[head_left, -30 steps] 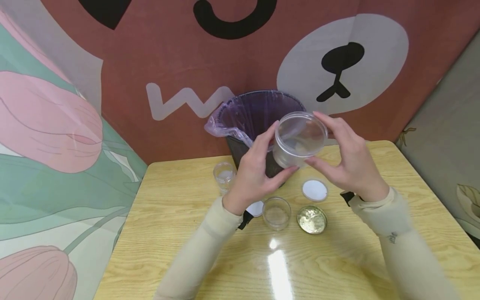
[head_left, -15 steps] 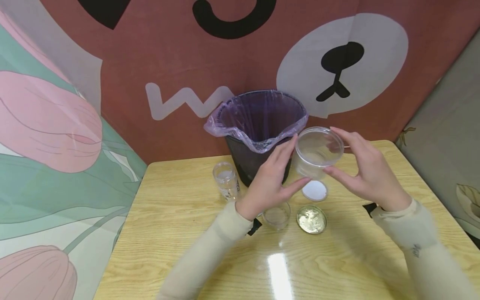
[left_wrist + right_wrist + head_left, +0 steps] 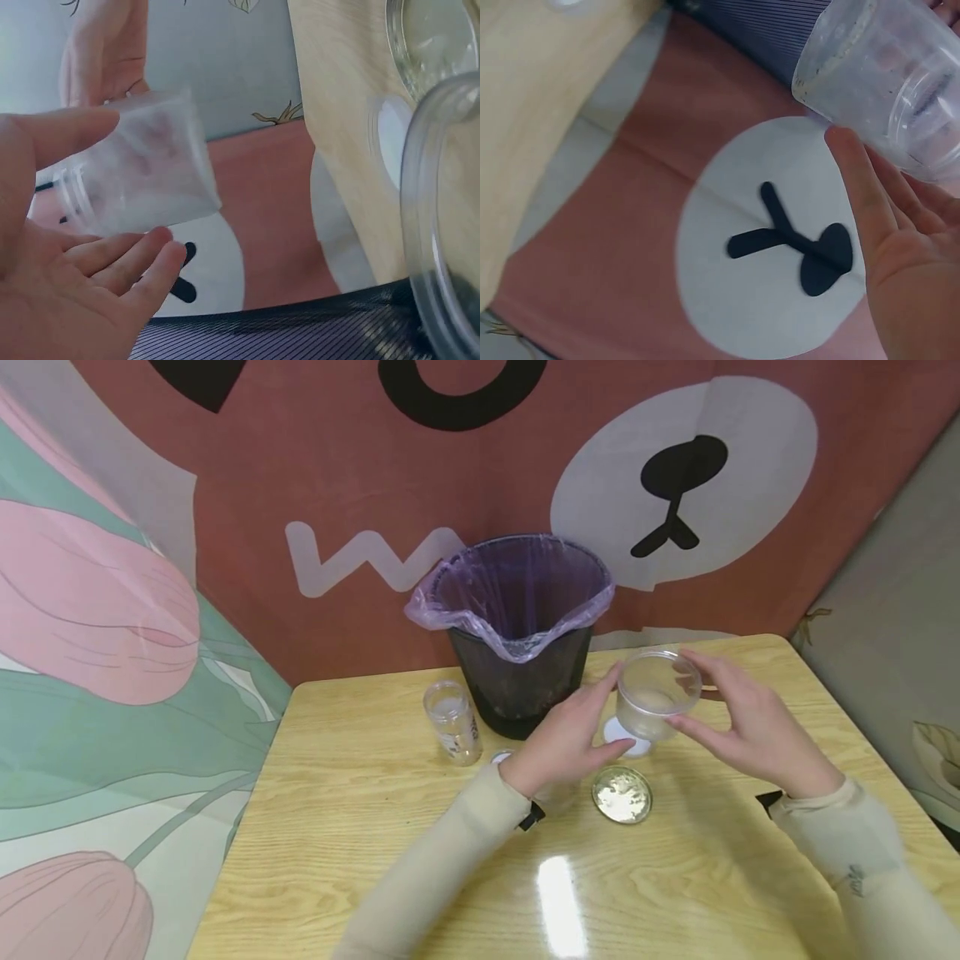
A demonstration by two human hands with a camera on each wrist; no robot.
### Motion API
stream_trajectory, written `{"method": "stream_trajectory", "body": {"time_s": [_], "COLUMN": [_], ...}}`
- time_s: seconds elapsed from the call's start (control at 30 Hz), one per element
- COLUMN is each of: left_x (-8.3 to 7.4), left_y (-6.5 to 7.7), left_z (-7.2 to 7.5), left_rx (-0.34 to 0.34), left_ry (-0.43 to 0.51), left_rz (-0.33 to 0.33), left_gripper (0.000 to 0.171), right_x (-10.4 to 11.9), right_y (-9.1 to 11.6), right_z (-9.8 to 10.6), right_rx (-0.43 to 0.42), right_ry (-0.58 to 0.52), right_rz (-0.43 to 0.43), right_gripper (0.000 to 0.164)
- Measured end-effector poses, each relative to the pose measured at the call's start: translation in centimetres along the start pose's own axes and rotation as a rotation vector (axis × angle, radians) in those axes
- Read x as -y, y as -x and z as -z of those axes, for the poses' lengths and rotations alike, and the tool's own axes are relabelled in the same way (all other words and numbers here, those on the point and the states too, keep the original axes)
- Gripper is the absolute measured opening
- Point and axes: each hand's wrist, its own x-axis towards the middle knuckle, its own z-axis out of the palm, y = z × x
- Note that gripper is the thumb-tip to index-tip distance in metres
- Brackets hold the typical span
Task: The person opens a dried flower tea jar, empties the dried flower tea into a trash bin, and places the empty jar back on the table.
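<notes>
Both hands hold a clear plastic jar [image 3: 651,697] between them, a little above the right part of the table. My left hand [image 3: 573,731] grips its left side, thumb toward me and fingers on the far side. On the opposite side, my right hand [image 3: 757,727] holds the jar with thumb and fingers spread around the wall. The left wrist view shows the see-through jar [image 3: 150,169] lying between thumb and fingers. Beneath it, a white disc-like lid [image 3: 639,747] is partly covered. A shiny gold-rimmed lid [image 3: 622,795] lies nearer me.
A black bin [image 3: 521,681] with a purple liner [image 3: 480,622] stands at the table's back. Left of it is a tall clear jar [image 3: 452,727]. A low clear container [image 3: 561,795] is mostly hidden behind my left wrist. A printed cloth [image 3: 360,643] hangs behind.
Both hands have carried the jar from in front of the bin's right rim, rightward and down toward the table. The bin and the other containers have stayed put.
</notes>
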Motion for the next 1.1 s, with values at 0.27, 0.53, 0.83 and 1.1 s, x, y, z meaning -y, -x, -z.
{"method": "stream_trajectory", "body": {"time_s": [0.27,0.53,0.83,1.1], "left_x": [0.9,3.3,5.4,6.4], "left_y": [-1.3,-1.3,0.1,1.7], "left_z": [-1.4,-1.5,-0.9,-0.9], "left_rx": [0.122,0.225,0.247,0.230], "left_ry": [-0.022,0.075,0.116,0.133], "left_rz": [0.045,0.076,0.100,0.125], "left_gripper": [0.092,0.072,0.062,0.061], "right_x": [-2.3,-3.8,-3.7,-3.3], "right_y": [1.4,1.3,0.4,0.0], "right_z": [-1.1,-3.4,-6.5,-8.4], "right_rx": [0.060,0.136,0.177,0.239], "right_ry": [-0.048,-0.078,-0.129,-0.165], "right_rz": [-0.113,-0.183,-0.132,-0.132], "right_gripper": [0.085,0.079,0.074,0.065]}}
